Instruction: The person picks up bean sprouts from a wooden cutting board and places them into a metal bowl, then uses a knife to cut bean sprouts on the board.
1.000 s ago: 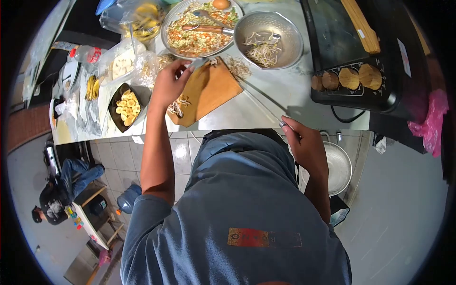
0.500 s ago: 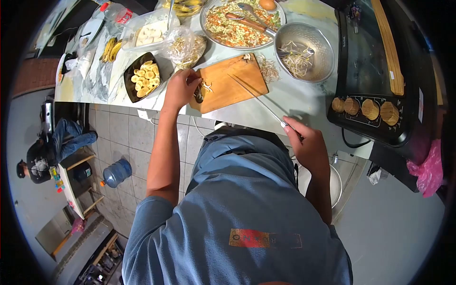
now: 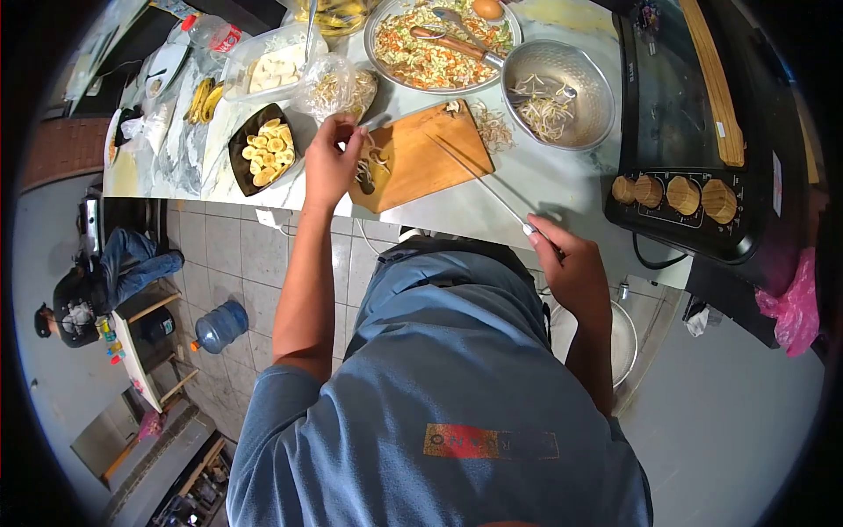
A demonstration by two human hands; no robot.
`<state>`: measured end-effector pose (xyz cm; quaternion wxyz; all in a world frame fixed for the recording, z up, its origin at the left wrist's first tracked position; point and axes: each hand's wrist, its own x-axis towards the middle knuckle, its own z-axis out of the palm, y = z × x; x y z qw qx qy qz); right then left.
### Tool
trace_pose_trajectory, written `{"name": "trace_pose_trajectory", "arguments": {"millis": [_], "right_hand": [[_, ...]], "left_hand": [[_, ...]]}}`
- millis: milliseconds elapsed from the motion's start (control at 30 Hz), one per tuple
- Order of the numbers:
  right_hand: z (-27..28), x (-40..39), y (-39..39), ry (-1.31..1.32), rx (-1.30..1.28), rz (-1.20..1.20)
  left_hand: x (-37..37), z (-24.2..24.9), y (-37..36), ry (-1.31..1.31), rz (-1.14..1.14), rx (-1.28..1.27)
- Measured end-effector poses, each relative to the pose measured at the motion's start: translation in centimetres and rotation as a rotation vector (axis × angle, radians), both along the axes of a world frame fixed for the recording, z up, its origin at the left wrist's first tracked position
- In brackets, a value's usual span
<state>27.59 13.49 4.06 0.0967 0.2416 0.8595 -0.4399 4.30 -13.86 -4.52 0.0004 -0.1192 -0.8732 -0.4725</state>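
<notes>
Left hand (image 3: 329, 167) pinches sprouts (image 3: 367, 164); right hand (image 3: 571, 268) grips knife (image 3: 479, 180).

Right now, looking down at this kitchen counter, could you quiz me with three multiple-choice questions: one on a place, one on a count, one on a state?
1. Where is the left hand?
A. at the cutting board
B. on the stove knobs
C. in the metal bowl

2. How many round knobs are on the black stove?
A. two
B. four
C. six

3. What is the right hand doing?
A. lying flat and empty
B. gripping a knife
C. holding an egg

Answers: 1 A, its fingers pinch sprouts over the board. 2 B, four sit in a row. 3 B, fingers wrap the handle.
</notes>
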Motion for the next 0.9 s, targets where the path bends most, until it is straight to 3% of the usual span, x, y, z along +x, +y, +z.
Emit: {"name": "trace_pose_trajectory", "arguments": {"millis": [67,267,333,467,567,800,900], "right_hand": [[-0.3,0.3,0.0,0.079,-0.015,-0.003],[0.3,0.8,0.2,-0.001,-0.008,-0.066],[0.1,1.1,0.2,0.031,0.001,-0.073],[0.1,1.3,0.2,0.007,-0.005,-0.089],[-0.1,1.4,0.2,-0.007,-0.008,-0.085],[-0.7,1.4,0.2,0.063,0.005,-0.076],[-0.3,1.0,0.2,0.043,0.013,-0.076]], "left_hand": [[0.3,0.1,1.3,-0.052,-0.028,0.094],[0.0,-0.5,2.5,-0.104,-0.255,-0.057],[0.0,0.4,2.6,-0.234,-0.27,-0.212],[-0.4,-0.1,1.4,-0.131,-0.279,-0.262],[-0.7,-0.6,1.0,-0.532,-0.215,0.078],[0.2,-1.1,2.8,-0.585,-0.176,0.152],[0.5,-1.0,4.0,-0.301,-0.172,-0.145]]}}
